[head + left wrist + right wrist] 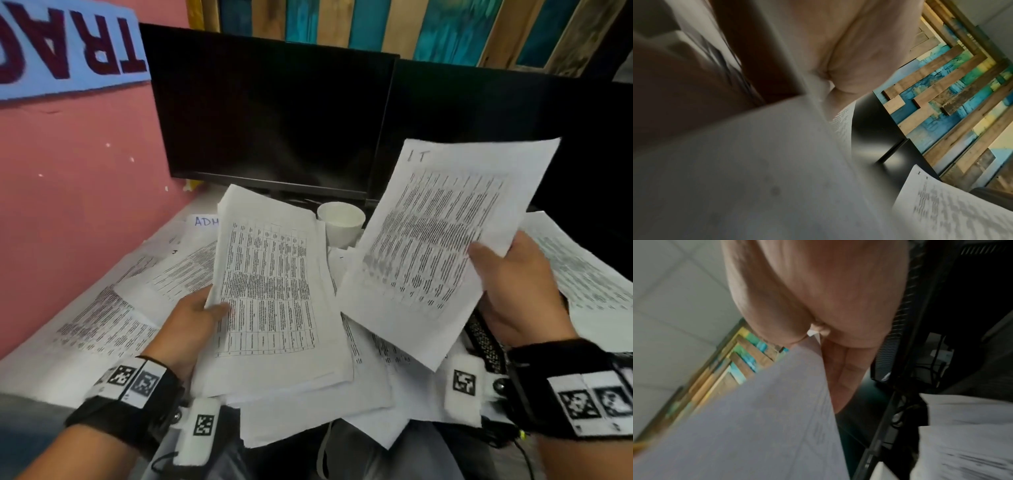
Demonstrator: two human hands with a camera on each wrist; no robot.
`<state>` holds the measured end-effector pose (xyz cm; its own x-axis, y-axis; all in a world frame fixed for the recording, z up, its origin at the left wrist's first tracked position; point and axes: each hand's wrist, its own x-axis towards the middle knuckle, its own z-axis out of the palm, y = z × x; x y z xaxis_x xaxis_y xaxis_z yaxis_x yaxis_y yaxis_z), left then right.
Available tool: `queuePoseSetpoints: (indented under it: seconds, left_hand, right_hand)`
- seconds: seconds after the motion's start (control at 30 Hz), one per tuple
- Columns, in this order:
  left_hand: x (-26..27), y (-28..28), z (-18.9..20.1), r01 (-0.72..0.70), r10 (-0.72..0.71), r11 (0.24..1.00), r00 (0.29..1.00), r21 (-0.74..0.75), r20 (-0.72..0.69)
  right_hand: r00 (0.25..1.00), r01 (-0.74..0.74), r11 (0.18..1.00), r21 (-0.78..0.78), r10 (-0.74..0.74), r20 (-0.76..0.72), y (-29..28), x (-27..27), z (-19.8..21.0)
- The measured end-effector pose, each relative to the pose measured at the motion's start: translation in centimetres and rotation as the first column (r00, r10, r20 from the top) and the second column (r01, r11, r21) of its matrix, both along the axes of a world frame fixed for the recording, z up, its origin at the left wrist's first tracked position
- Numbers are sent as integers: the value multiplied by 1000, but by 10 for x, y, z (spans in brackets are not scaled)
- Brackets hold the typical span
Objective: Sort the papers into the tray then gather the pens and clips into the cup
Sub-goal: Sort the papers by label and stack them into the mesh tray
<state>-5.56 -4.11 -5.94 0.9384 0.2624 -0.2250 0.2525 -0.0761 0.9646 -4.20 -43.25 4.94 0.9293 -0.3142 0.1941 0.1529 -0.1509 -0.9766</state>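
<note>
My left hand (202, 315) grips a thick stack of printed papers (274, 294) by its left edge, thumb on the top sheet. My right hand (513, 284) pinches a single printed sheet (435, 240) marked "IT" by its right edge and holds it tilted above the desk. A white cup (342, 222) stands behind the papers in front of the monitor. In the left wrist view the stack (756, 178) fills the frame below the palm (859, 48). In the right wrist view the sheet (756, 418) is clamped under the thumb (766, 305). No pens, clips or tray show.
Loose printed sheets (113, 315) cover the white desk, more at the right (589, 284). One sheet reads "ADM" (205, 221). Two dark monitors (274, 113) stand at the back before a wooden slat wall. A pink wall (68, 205) bounds the left.
</note>
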Motion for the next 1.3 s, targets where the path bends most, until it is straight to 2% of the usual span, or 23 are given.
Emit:
queuePoseSetpoints:
  seconds: [0.07, 0.13, 0.3, 0.43, 0.5, 0.6, 0.67, 0.73, 0.8, 0.83, 0.97, 1.07, 1.2, 1.3]
  left_hand:
    - [-1, -1, 1, 6, -6, 1000, 1000, -2, 10]
    - [-2, -4, 2, 14, -14, 1000, 999, 7, 29]
    - [-7, -10, 9, 49, -46, 998, 996, -34, 77]
    - [-12, -15, 20, 79, -63, 982, 993, -169, 100]
    - [-15, -16, 22, 46, -20, 966, 995, -256, 102]
    - [-19, -19, 21, 12, 27, 962, 990, -272, 139]
    - [-21, -22, 22, 63, -25, 970, 987, -234, 161]
    - [-23, -26, 23, 124, -106, 985, 983, -121, 149]
    - [-21, -22, 15, 122, -124, 992, 982, 22, 141]
    - [-19, -18, 11, 108, -114, 993, 982, 44, 149]
    - [-15, -3, 6, 18, -31, 996, 987, 84, 158]
    - [-12, 10, 4, -9, -4, 997, 987, 83, 161]
    - [-8, 15, -1, 7, -20, 996, 991, 91, 135]
    - [-8, 16, -8, 35, -48, 991, 994, 129, 95]
  right_hand:
    - [997, -80, 984, 161, 75, 36, 6, -6, 18]
    - [987, -154, 949, 275, 159, 2, 19, -8, 24]
    - [939, -239, 925, 297, 298, -172, 62, 2, -11]
    - [911, -215, 965, 150, 254, -325, 88, 7, -51]
    - [895, -211, 972, 106, 235, -380, 98, 8, -65]
    - [887, -202, 975, 91, 222, -405, 110, 9, -76]
    - [892, -227, 973, 44, 226, -393, 118, 8, -75]
    - [893, -266, 964, -3, 246, -376, 123, 7, -73]
    - [897, -277, 961, -13, 253, -362, 123, 10, -72]
    - [903, -255, 967, -10, 235, -359, 120, 13, -72]
    - [909, -151, 980, -129, 86, -409, 91, 25, -69]
    - [848, -238, 945, -224, 90, -522, 70, 28, -67]
    - [804, -376, 841, -389, 88, -588, 71, 27, -76]
    - [783, -446, 798, -405, 128, -609, 82, 24, -80]
